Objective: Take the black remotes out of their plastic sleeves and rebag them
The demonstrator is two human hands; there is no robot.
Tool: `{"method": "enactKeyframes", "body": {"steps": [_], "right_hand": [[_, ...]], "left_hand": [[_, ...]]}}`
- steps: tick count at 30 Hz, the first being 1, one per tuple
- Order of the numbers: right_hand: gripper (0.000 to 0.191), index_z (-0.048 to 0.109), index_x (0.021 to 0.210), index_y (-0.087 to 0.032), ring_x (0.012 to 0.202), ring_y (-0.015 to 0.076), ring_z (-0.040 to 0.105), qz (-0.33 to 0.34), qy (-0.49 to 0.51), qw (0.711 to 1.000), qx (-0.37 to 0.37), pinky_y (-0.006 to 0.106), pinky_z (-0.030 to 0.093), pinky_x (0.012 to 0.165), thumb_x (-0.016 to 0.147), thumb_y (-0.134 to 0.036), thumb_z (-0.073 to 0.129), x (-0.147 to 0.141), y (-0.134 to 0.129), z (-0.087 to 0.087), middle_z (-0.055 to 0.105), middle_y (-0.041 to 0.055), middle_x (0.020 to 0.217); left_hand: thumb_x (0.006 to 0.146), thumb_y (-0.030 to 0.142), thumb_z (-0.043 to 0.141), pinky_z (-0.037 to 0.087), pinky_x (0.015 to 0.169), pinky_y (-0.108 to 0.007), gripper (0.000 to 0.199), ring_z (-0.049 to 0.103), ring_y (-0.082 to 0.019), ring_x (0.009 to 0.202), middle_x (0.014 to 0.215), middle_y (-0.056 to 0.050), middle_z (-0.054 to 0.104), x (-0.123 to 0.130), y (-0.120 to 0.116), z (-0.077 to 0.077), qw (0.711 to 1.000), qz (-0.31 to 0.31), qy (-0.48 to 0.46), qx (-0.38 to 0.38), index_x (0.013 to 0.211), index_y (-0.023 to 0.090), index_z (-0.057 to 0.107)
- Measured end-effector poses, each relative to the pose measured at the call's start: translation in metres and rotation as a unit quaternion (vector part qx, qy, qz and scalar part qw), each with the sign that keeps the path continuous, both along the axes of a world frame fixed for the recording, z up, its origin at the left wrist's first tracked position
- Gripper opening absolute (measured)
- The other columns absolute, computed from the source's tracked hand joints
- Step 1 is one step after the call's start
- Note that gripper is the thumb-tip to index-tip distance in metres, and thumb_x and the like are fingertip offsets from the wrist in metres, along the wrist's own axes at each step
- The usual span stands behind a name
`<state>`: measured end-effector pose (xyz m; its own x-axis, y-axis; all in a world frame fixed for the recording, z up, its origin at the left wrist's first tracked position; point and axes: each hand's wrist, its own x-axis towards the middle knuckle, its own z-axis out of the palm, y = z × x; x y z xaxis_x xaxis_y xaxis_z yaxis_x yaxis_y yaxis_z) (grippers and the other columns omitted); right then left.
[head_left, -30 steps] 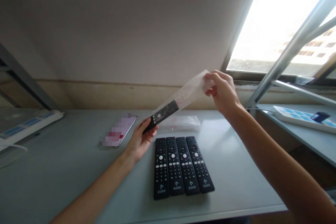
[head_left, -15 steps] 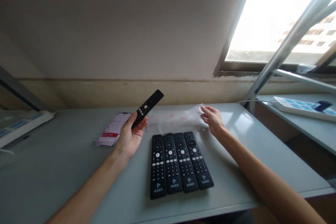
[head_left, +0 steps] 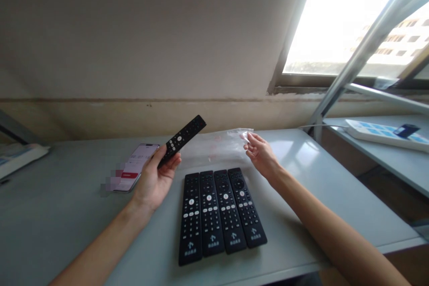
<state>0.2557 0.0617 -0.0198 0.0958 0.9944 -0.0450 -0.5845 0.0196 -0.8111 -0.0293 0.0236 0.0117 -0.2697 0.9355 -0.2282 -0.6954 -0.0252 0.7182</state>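
My left hand [head_left: 156, 178] is closed round the lower end of a black remote control [head_left: 184, 137], which is held tilted above the table with its buttons showing. My right hand [head_left: 263, 154] pinches the right end of a clear plastic bag [head_left: 214, 145] with faint red print. The bag lies flat behind a row of several black remote controls [head_left: 217, 212]. Those sit side by side between my forearms, each with a pale round button and a row of white buttons.
A lit phone [head_left: 134, 167] lies on the grey table [head_left: 80, 223] left of my left hand. White panels with blue pads [head_left: 389, 134] rest at the far right and far left. A metal post [head_left: 362, 49] slants up before the window [head_left: 328, 22].
The view has shifted slightly, so most things sit further left. My right hand now has the bag's end gathered in its fingers. My left hand still holds the remote control.
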Motion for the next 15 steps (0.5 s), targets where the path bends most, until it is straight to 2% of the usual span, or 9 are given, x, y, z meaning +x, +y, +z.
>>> {"method": "enactKeyframes", "body": {"steps": [5, 10, 15], "right_hand": [[0.033, 0.069, 0.086, -0.019, 0.073, 0.0134, 0.075, 0.023, 0.012, 1.0, -0.003, 0.013, 0.045, 0.044, 0.066, -0.025, 0.094, -0.0059, -0.0016, -0.0012, 0.081, 0.0075, 0.1], [0.033, 0.07, 0.09, -0.02, 0.081, 0.016, 0.078, 0.045, -0.003, 0.999, 0.006, 0.016, 0.055, 0.054, 0.068, -0.026, 0.093, -0.0098, -0.0025, -0.0028, 0.081, 0.0069, 0.1], [0.036, 0.067, 0.092, -0.02, 0.084, 0.0173, 0.078, 0.052, -0.045, 0.998, 0.015, 0.019, 0.058, 0.062, 0.069, -0.031, 0.093, -0.0105, -0.0025, -0.006, 0.08, 0.0079, 0.1]], "left_hand": [[0.101, 0.005, 0.051, 0.064, 0.059, -0.023, 0.026, 0.073, -0.013, 0.055, 0.071, -0.002, 0.076, 0.0017, -0.0012, 0.0035, 1.0, 0.009, 0.0, 0.002, 0.083, 0.013, 0.068], [0.098, 0.003, 0.055, 0.065, 0.058, -0.024, 0.021, 0.073, -0.014, 0.055, 0.074, -0.004, 0.077, 0.0043, -0.0033, 0.0014, 1.0, 0.0, 0.005, 0.003, 0.085, 0.012, 0.069], [0.096, 0.004, 0.057, 0.065, 0.059, -0.024, 0.019, 0.073, -0.014, 0.055, 0.075, -0.004, 0.077, 0.0045, -0.0044, -0.0002, 1.0, -0.007, 0.011, 0.006, 0.086, 0.013, 0.07]]}}
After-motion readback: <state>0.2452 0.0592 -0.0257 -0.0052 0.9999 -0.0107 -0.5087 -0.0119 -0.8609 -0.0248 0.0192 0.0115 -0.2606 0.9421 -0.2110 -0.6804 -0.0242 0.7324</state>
